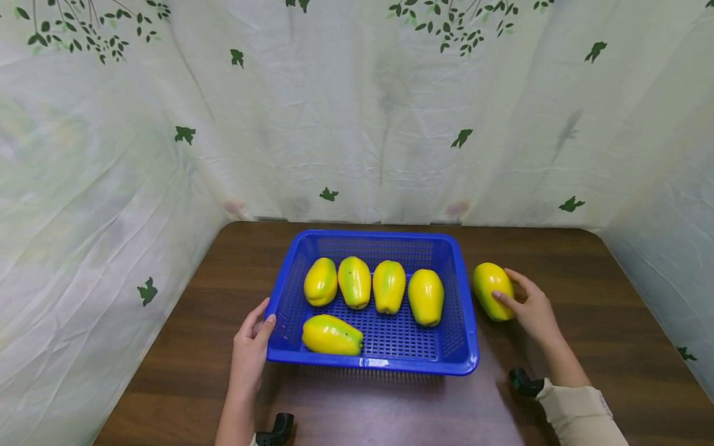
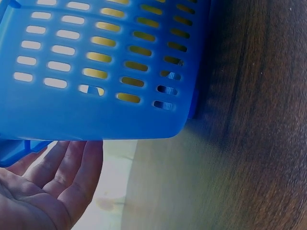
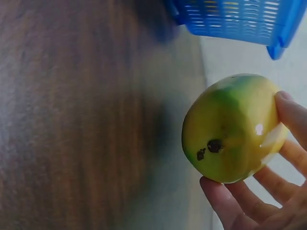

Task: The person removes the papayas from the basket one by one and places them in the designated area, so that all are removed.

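Observation:
A blue plastic basket (image 1: pixel 470 334) with slotted walls stands on the brown table. My left hand (image 1: pixel 252 341) grips its left rim, thumb on top; in the left wrist view the fingers (image 2: pixel 76 167) reach under the rim. Inside, several yellow-green mangoes stand in a row, among them one mango (image 1: pixel 426 297) at the right end. Another mango (image 1: pixel 332 335) lies sideways at the front left. Just right of the basket, my right hand (image 1: pixel 532 313) holds a mango (image 1: pixel 492 291) between thumb and fingers. Dark spots mark this mango's end (image 3: pixel 230 129) in the right wrist view.
The brown wooden table (image 1: pixel 569 260) has rounded far corners. A pale cloth (image 1: pixel 357 124) with green leaf prints hangs behind it and along both sides. A black wrist device (image 1: pixel 526 383) sits by the right sleeve, another device (image 1: pixel 277 428) by the left wrist.

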